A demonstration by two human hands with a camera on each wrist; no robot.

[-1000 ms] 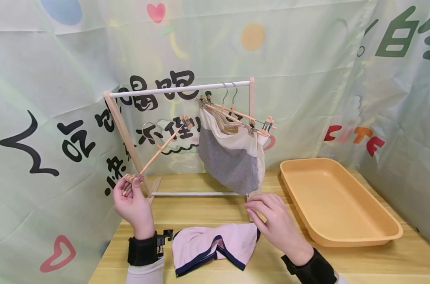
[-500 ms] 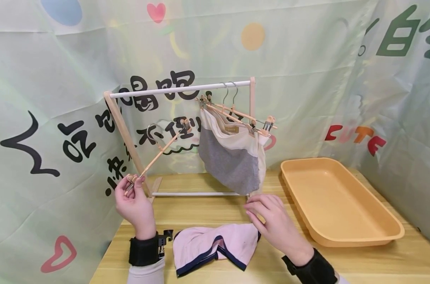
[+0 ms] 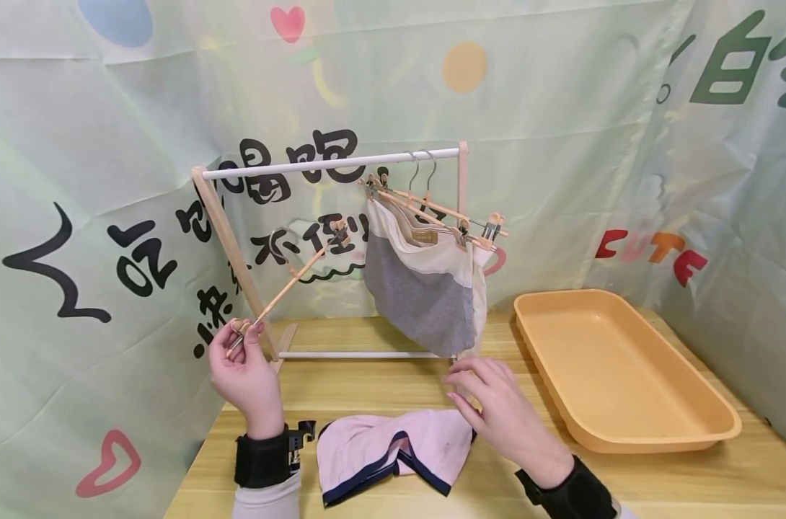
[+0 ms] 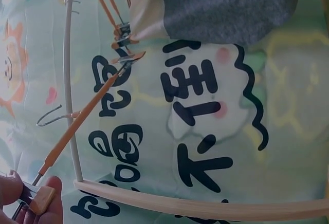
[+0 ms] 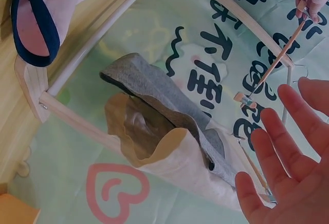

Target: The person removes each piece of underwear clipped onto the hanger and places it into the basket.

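Observation:
My left hand (image 3: 246, 378) pinches one end clip of a wooden clip hanger (image 3: 292, 280), which slants up to the right, its metal hook apart from the rack's rail. In the left wrist view, thumb and fingers (image 4: 54, 193) close around that clip. Over the table at the right, my right hand (image 3: 493, 404) holds nothing, its fingers spread in the right wrist view. Near it lies a pink cloth garment (image 3: 393, 440) with navy trim. Behind hang grey-and-cream shorts (image 3: 425, 288), clipped to hangers on the rack (image 3: 328, 164); a second cream garment shows behind them.
A shallow yellow-orange tray (image 3: 526, 303) stands on the wooden table (image 3: 360, 382) at the right. The rack's lower bar (image 3: 360, 355) runs just above the table behind the pink garment. Printed cloth (image 3: 549, 86) walls the back and sides.
The held hanger has dipped very slightly, its far clip a little lower than a second ago. My right hand stays nearly where it was; the garments have not moved.

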